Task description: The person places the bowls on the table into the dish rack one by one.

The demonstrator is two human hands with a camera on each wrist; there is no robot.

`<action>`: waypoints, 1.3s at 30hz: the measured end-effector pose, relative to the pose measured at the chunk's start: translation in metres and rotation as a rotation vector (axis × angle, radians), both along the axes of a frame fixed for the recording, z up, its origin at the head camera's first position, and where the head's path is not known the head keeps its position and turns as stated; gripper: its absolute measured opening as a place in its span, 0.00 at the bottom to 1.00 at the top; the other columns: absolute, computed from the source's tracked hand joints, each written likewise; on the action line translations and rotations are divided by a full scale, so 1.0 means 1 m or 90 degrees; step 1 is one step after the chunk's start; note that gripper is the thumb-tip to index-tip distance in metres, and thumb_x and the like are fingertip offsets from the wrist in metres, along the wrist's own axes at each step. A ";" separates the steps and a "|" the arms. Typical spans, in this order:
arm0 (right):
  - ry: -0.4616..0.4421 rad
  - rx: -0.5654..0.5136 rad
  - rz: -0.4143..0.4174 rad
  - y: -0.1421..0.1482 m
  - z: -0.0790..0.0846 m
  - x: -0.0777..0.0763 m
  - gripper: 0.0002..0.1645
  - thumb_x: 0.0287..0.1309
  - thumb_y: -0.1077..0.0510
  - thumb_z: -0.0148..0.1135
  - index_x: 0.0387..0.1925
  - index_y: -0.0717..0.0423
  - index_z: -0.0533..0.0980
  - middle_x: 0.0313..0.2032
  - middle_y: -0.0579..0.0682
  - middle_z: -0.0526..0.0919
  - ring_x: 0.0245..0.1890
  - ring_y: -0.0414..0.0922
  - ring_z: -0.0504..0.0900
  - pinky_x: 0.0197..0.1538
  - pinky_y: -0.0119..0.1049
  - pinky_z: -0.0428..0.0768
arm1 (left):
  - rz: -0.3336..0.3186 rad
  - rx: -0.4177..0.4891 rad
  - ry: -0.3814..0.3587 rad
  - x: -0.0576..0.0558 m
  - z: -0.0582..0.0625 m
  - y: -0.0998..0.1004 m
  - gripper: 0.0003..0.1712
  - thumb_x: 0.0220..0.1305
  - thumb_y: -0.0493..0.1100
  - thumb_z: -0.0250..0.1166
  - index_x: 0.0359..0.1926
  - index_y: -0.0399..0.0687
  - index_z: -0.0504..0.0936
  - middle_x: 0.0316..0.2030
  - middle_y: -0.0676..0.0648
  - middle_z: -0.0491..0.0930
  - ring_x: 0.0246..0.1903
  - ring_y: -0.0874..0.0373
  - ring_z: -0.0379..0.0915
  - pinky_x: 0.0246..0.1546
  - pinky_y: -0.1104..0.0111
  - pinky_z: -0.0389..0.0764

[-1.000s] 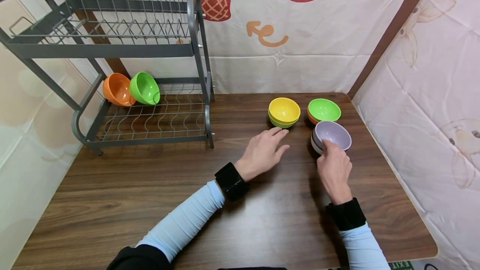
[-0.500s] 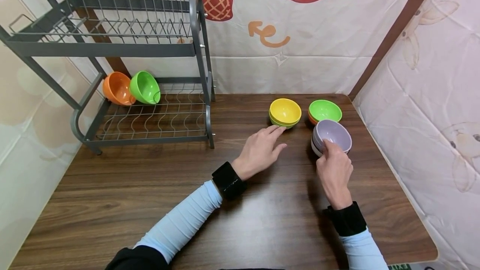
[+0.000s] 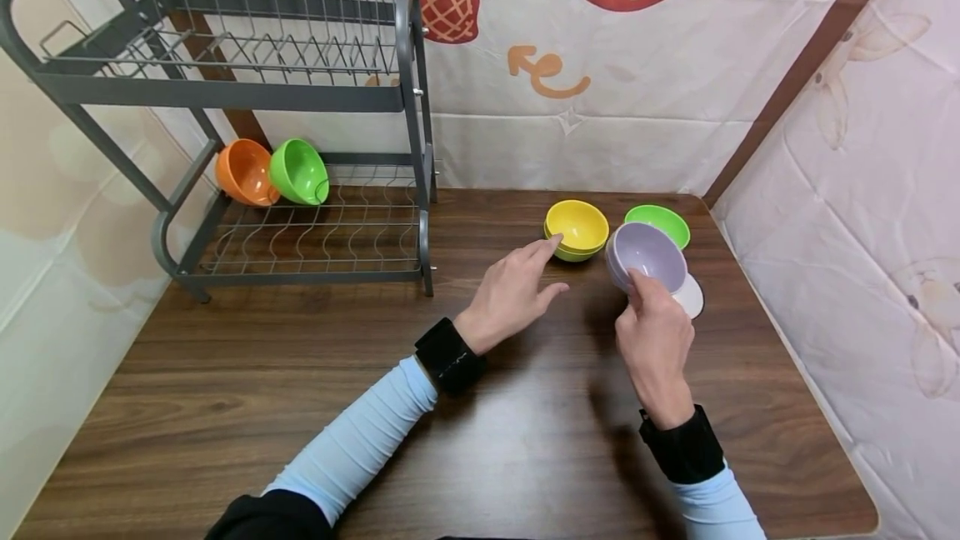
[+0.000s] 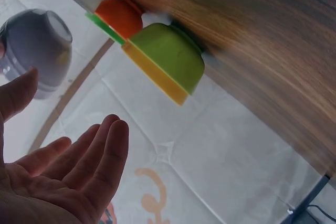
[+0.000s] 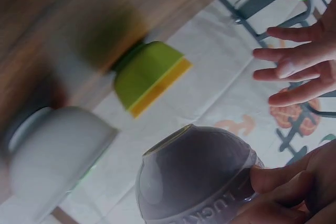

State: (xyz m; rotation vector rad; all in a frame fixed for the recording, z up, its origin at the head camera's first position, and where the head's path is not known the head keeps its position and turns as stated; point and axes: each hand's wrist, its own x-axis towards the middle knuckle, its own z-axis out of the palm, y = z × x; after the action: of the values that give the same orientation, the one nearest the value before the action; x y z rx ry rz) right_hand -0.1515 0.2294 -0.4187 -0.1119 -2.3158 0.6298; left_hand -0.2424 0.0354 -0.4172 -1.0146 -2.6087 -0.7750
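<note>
My right hand (image 3: 658, 348) pinches the rim of a purple bowl (image 3: 647, 250), thumb and fingers on its near side. The bowl hangs clear of the table, and raised lettering shows on its side in the right wrist view. Below it stands a white bowl (image 5: 58, 156), mostly hidden in the head view. My left hand (image 3: 508, 294) hovers with its fingers extended, holding nothing. Close to those fingertips, a yellow bowl (image 3: 579, 223) is nested in a yellow-green bowl (image 4: 173, 56). Behind the purple bowl, a green bowl (image 3: 666, 222) is nested in an orange bowl (image 4: 119, 17).
A grey two-tier dish rack (image 3: 225, 94) occupies the left back of the wooden table (image 3: 300, 373). On its lower tier, an orange bowl (image 3: 243, 172) and a green bowl (image 3: 298, 171) lean side by side. Printed cloth (image 3: 525, 152) hangs behind the table.
My right hand has lifted the purple bowl off the white one and shifted it left. My left hand has moved slightly left, still with extended fingers. The head view has swung a little.
</note>
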 end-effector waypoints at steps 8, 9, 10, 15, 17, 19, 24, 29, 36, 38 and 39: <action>0.021 0.010 0.055 -0.021 0.006 -0.004 0.16 0.65 0.71 0.62 0.52 0.64 0.85 0.44 0.61 0.88 0.43 0.64 0.88 0.38 0.61 0.82 | 0.009 0.020 0.016 -0.002 0.005 -0.010 0.47 0.67 0.55 0.75 0.79 0.43 0.66 0.67 0.40 0.77 0.62 0.49 0.79 0.56 0.59 0.83; 0.021 0.010 0.060 -0.023 0.006 -0.005 0.16 0.65 0.71 0.62 0.52 0.64 0.85 0.44 0.61 0.88 0.43 0.64 0.88 0.38 0.61 0.82 | 0.010 0.023 0.019 -0.002 0.006 -0.012 0.48 0.66 0.55 0.76 0.79 0.43 0.66 0.67 0.41 0.78 0.62 0.49 0.79 0.55 0.59 0.83; 0.021 0.008 0.065 -0.025 0.006 -0.006 0.16 0.65 0.71 0.62 0.52 0.64 0.85 0.44 0.61 0.88 0.43 0.63 0.88 0.38 0.61 0.82 | 0.011 0.026 0.022 -0.002 0.007 -0.013 0.48 0.66 0.54 0.76 0.79 0.42 0.65 0.66 0.41 0.78 0.62 0.49 0.79 0.55 0.59 0.83; 0.017 0.005 0.082 -0.034 0.002 -0.010 0.16 0.64 0.72 0.62 0.51 0.65 0.85 0.44 0.61 0.89 0.42 0.62 0.88 0.37 0.59 0.83 | 0.012 0.037 0.025 0.001 0.008 -0.022 0.50 0.65 0.53 0.77 0.79 0.42 0.64 0.67 0.41 0.77 0.63 0.49 0.78 0.55 0.60 0.83; 0.014 0.005 0.091 -0.037 0.001 -0.011 0.16 0.64 0.73 0.61 0.51 0.65 0.85 0.44 0.61 0.89 0.42 0.61 0.88 0.37 0.58 0.83 | 0.014 0.038 0.023 0.002 0.008 -0.026 0.51 0.64 0.53 0.78 0.80 0.42 0.63 0.68 0.40 0.76 0.64 0.49 0.77 0.56 0.59 0.83; 0.013 0.005 0.102 -0.040 0.000 -0.011 0.17 0.64 0.74 0.61 0.52 0.66 0.85 0.44 0.61 0.89 0.42 0.60 0.89 0.38 0.57 0.83 | 0.016 0.041 0.023 0.002 0.007 -0.029 0.52 0.64 0.53 0.78 0.80 0.43 0.63 0.69 0.40 0.76 0.64 0.48 0.77 0.56 0.59 0.83; 0.020 0.001 0.113 -0.047 -0.001 -0.012 0.18 0.63 0.74 0.61 0.52 0.66 0.85 0.44 0.61 0.89 0.41 0.59 0.89 0.38 0.57 0.84 | 0.021 0.043 0.018 0.003 0.007 -0.037 0.54 0.63 0.53 0.79 0.81 0.43 0.61 0.68 0.39 0.75 0.64 0.46 0.77 0.55 0.58 0.83; 0.032 -0.007 0.122 -0.056 0.002 -0.014 0.14 0.66 0.71 0.63 0.51 0.65 0.85 0.44 0.61 0.89 0.42 0.60 0.89 0.38 0.58 0.84 | 0.026 0.048 0.014 0.005 0.010 -0.043 0.55 0.62 0.52 0.80 0.81 0.42 0.60 0.68 0.38 0.75 0.64 0.46 0.77 0.57 0.58 0.83; 0.053 -0.001 0.134 -0.069 0.001 -0.017 0.13 0.65 0.70 0.66 0.50 0.64 0.86 0.42 0.59 0.89 0.39 0.61 0.89 0.35 0.58 0.83 | 0.041 0.060 0.028 0.007 0.011 -0.054 0.57 0.59 0.53 0.81 0.82 0.43 0.60 0.67 0.38 0.76 0.63 0.45 0.77 0.55 0.57 0.84; 0.053 0.000 0.141 -0.073 0.002 -0.017 0.13 0.65 0.70 0.66 0.50 0.63 0.86 0.42 0.59 0.89 0.39 0.60 0.89 0.35 0.58 0.83 | 0.045 0.065 0.031 0.007 0.011 -0.057 0.58 0.58 0.53 0.82 0.82 0.44 0.60 0.67 0.38 0.76 0.63 0.44 0.77 0.55 0.56 0.84; 0.052 -0.001 0.145 -0.075 0.002 -0.018 0.13 0.65 0.70 0.65 0.50 0.64 0.86 0.42 0.59 0.89 0.40 0.60 0.89 0.35 0.58 0.83 | 0.047 0.067 0.031 0.008 0.011 -0.058 0.59 0.58 0.53 0.82 0.82 0.45 0.59 0.68 0.38 0.76 0.63 0.44 0.77 0.55 0.56 0.83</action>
State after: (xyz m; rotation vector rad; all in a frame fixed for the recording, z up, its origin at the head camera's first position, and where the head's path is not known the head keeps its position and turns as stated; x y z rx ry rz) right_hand -0.1694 0.1547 -0.4169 0.1772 -2.2661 0.7360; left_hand -0.2348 -0.0231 -0.4059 -0.8908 -2.5197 -0.8491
